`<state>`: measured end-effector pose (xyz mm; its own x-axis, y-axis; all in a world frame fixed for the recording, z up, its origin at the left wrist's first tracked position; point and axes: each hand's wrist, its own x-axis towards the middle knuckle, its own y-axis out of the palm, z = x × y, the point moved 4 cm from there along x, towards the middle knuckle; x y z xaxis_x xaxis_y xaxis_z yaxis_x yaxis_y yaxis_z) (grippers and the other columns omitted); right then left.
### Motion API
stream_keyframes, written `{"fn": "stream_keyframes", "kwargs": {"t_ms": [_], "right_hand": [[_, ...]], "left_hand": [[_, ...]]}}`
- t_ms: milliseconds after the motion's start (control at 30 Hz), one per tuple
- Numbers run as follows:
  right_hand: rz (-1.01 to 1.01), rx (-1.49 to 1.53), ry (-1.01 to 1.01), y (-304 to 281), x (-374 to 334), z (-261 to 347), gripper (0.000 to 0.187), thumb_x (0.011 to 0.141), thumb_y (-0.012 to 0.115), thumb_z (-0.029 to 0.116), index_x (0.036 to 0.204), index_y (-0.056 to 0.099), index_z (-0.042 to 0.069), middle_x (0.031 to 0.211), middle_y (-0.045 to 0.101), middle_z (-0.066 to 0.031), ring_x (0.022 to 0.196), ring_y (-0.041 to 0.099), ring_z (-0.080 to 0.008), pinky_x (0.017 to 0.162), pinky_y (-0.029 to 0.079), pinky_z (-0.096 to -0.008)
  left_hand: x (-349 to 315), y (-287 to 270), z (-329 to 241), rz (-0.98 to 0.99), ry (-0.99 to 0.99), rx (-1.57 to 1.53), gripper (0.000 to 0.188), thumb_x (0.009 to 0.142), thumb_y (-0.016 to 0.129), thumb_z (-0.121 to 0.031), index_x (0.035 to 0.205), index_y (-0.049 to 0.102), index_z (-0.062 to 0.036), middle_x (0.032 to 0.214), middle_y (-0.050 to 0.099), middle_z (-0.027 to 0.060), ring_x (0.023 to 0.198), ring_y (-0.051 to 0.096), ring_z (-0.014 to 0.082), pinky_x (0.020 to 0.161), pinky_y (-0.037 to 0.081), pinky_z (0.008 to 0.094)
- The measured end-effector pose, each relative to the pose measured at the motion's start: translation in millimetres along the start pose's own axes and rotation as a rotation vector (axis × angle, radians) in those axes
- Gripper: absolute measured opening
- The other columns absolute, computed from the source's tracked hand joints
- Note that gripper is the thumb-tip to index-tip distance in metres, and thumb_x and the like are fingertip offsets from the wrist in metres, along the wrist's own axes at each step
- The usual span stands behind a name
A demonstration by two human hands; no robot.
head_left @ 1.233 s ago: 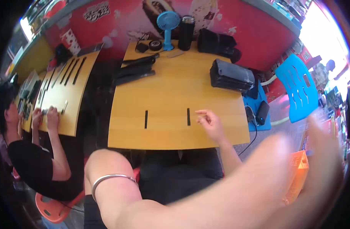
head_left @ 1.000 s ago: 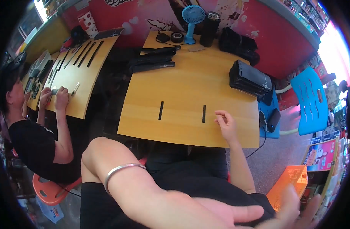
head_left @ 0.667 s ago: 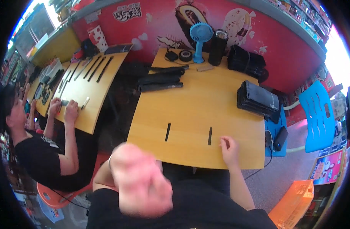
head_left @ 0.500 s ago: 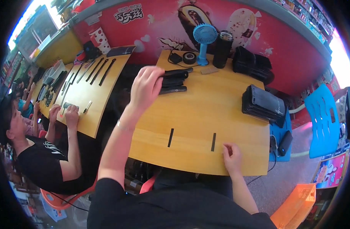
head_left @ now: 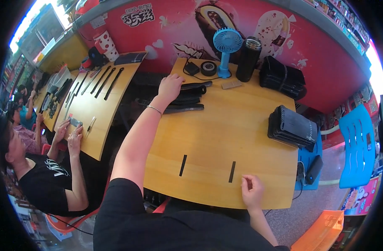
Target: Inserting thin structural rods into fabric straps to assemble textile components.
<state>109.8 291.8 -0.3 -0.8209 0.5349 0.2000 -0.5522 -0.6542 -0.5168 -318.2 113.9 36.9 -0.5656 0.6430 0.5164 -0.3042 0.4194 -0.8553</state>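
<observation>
My left arm reaches to the far left edge of the table, with my left hand (head_left: 171, 87) at the ends of several black straps (head_left: 186, 99) lying side by side. Its bent fingers are partly hidden behind the hand, so its grip does not show. Close to the near right edge, my right hand (head_left: 252, 189) rests with fingers curled toward the thumb and nothing visible in them. Left of that hand are two short black strips (head_left: 232, 172) on the wooden table (head_left: 216, 136), set apart and roughly parallel.
Along the back stand a blue fan (head_left: 227, 44), a black bottle (head_left: 249, 60) and a black bundle (head_left: 282, 77). A black stack (head_left: 292, 127) lies at the right edge, near a blue chair (head_left: 357, 146). At left, a co-worker (head_left: 45, 175) handles a small object at another table.
My left hand has come down slightly at the straps, my arm reaching farther forward. My right hand's fingers have curled in more. The co-worker's hands are lower, and the whole view has shifted.
</observation>
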Motion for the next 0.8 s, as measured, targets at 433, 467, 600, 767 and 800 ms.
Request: {"fn": "stream_keyframes", "kwargs": {"t_ms": [433,467,600,767,800], "right_hand": [[0.0,-0.046,0.005,-2,3,12,0.005,0.079,0.064,0.006,0.084,0.063,0.004,0.073,0.06,-0.0099,0.059,0.06,-0.0206,0.054,0.048,-0.0296],[-0.007,-0.048,-0.001,-2,3,13,0.005,0.079,0.064,0.006,0.083,0.063,0.004,0.072,0.06,-0.0099,0.059,0.06,-0.0206,0.053,0.048,-0.0294],[-0.002,-0.043,0.031,-3,2,10,0.005,0.08,0.064,0.006,0.083,0.063,0.004,0.072,0.06,-0.0099,0.059,0.06,-0.0203,0.053,0.047,-0.0295],[0.007,-0.031,0.005,2,3,15,0.005,0.08,0.064,0.006,0.084,0.063,0.003,0.071,0.059,-0.01,0.059,0.058,-0.0197,0.054,0.046,-0.0287],[0.033,-0.024,-0.008,6,2,11,0.005,0.08,0.064,0.006,0.084,0.063,0.003,0.071,0.059,-0.01,0.059,0.058,-0.0197,0.054,0.046,-0.0287]], "left_hand": [[30,21,13,0.576,-0.071,-0.15,0.026,0.081,0.061,-0.018,0.106,0.064,-0.0103,0.097,0.066,0.0114,0.091,0.062,0.0286,0.079,0.049,0.0389],[31,21,13,0.579,-0.045,-0.116,0.027,0.08,0.062,-0.018,0.106,0.064,-0.0104,0.096,0.066,0.0115,0.091,0.062,0.0289,0.078,0.049,0.039],[34,23,7,0.513,0.02,0.013,0.027,0.078,0.062,-0.019,0.104,0.064,-0.0102,0.094,0.066,0.0127,0.09,0.062,0.0297,0.078,0.049,0.0397],[27,-2,4,0.335,0.054,0.14,0.022,0.079,0.059,-0.017,0.098,0.064,-0.0084,0.088,0.064,0.0139,0.085,0.062,0.0302,0.076,0.049,0.0418],[22,-15,7,0.189,0.117,0.162,0.02,0.079,0.058,-0.017,0.097,0.063,-0.0079,0.086,0.063,0.0142,0.083,0.061,0.0303,0.075,0.049,0.0422]]}}
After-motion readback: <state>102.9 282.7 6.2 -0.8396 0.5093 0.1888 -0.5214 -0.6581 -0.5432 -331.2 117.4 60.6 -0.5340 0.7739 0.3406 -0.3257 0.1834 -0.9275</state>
